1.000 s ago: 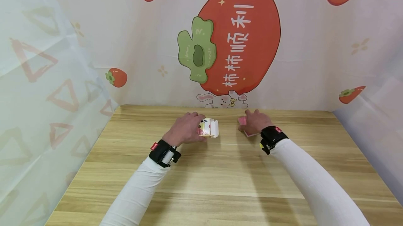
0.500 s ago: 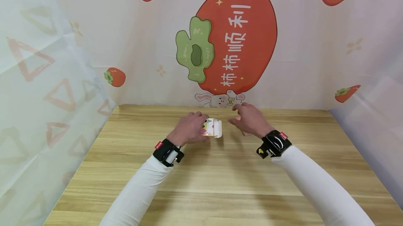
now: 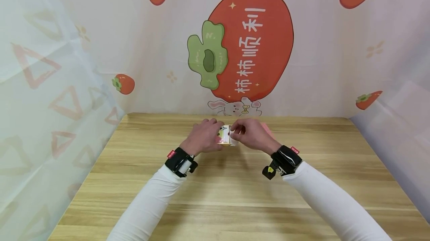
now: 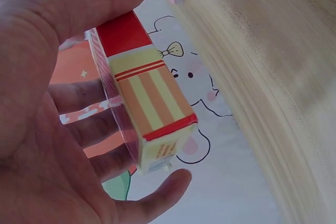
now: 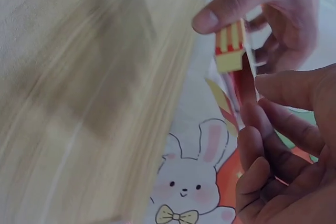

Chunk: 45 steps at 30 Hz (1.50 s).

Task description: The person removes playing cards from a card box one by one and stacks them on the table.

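Card box [image 3: 223, 134]: toward the far side of the table [image 3: 215, 203], between both hands, mouth facing the right hand [image 3: 252, 135]. Gripped by left hand [image 3: 202, 135], thumb across the striped side, fingers behind. Resting on the wood or lifted clear: cannot tell.

At the mouth: right hand, fingers curled, tips at the white flap [image 3: 234, 143]. Pinched or merely touched: cannot tell from these views. Yellow side tab [image 5: 230, 62] sticking out at the mouth, seen in the right wrist view. Reddish shade inside, contents unreadable.

Pink-backed card stack [image 3: 267, 130] on the table, on the far side of the right hand, partly hidden by it.

Failure modes, as judged from here:
- Creased or torn flap. Likely cause: pulling or bending off the fold line, thin card probably not forgiving.
- Side tab folded into the mouth and blocking it. Likely cause: fingertips working the flap without minding the tab.
- Bowed walls, narrowed mouth. Likely cause: too hard a squeeze from the left hand.
- Box twisted or slipping. Likely cause: too light a squeeze while pushed at the flap end.
- Stack knocked and fanned out. Likely cause: right hand swinging back wide, with loose cards so near.

Worth doing: steady left grip, light right fingertips, tab watched.
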Available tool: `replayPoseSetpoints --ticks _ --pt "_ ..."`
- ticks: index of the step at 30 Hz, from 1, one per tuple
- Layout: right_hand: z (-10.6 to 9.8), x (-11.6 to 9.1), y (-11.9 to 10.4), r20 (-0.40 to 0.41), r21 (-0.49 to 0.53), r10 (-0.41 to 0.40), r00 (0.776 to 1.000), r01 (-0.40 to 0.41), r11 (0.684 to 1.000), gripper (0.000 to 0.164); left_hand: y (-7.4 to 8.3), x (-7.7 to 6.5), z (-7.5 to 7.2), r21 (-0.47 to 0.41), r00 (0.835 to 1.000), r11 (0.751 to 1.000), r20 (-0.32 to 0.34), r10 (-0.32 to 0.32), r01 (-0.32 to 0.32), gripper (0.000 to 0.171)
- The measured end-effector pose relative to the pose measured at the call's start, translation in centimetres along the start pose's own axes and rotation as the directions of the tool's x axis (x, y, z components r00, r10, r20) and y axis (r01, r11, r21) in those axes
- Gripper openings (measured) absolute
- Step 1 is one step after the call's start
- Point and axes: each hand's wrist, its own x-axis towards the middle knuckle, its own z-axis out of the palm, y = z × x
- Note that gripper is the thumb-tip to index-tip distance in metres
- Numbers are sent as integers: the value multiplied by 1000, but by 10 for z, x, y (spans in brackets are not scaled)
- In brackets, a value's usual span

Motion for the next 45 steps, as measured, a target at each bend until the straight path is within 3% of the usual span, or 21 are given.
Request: replayPoseSetpoints --ticks 22,37,45 --pt "14 2 9 -10 156 169 986 -166 974 11 -2 3 4 54 989 992 -83 121 -116 73" --pt "22 6 7 -69 229 241 968 -220 948 13 6 2 9 123 992 988 -72 105 -95 68" --pt "22 6 9 -46 299 260 965 -235 925 15 7 1 9 135 994 987 -60 93 -84 67"
